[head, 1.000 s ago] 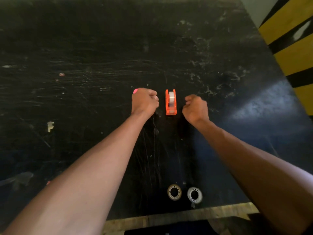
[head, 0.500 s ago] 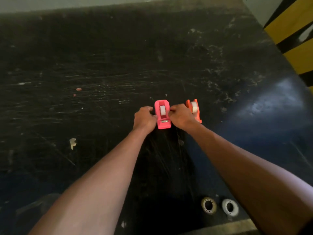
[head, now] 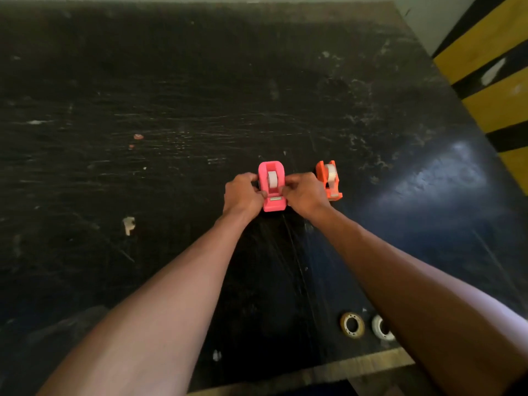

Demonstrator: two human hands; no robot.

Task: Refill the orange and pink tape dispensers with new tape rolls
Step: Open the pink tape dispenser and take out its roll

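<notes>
A black table point(head: 171, 110) fills the view, matt, scuffed and crossed with pale scratches and white flecks; its near edge point(head: 357, 364) is bare light wood; a sheen of light lies on its right side; a yellow panel point(head: 491, 47) with black diagonal stripes stands past the right edge; a torn pale scrap point(head: 128, 224) lies left of centre. The pink dispenser point(head: 273, 205) sits on the table near the middle, glossy plastic, rounded at the far end, blocky at the near end with a small metal cutter; a white roll point(head: 272, 180) stands upright in its slot. The left hand point(head: 241, 195) and right hand point(head: 305, 195) grip it from either side, fingers curled against its walls. The orange dispenser point(head: 333, 192) stands just right of the right hand, narrower, slightly tilted, with a second roll point(head: 331, 172) in it. Near the front edge lie a tan ring point(head: 352, 324) and a white ring point(head: 380, 327), flat, side by side; the right forearm partly covers the white one.
</notes>
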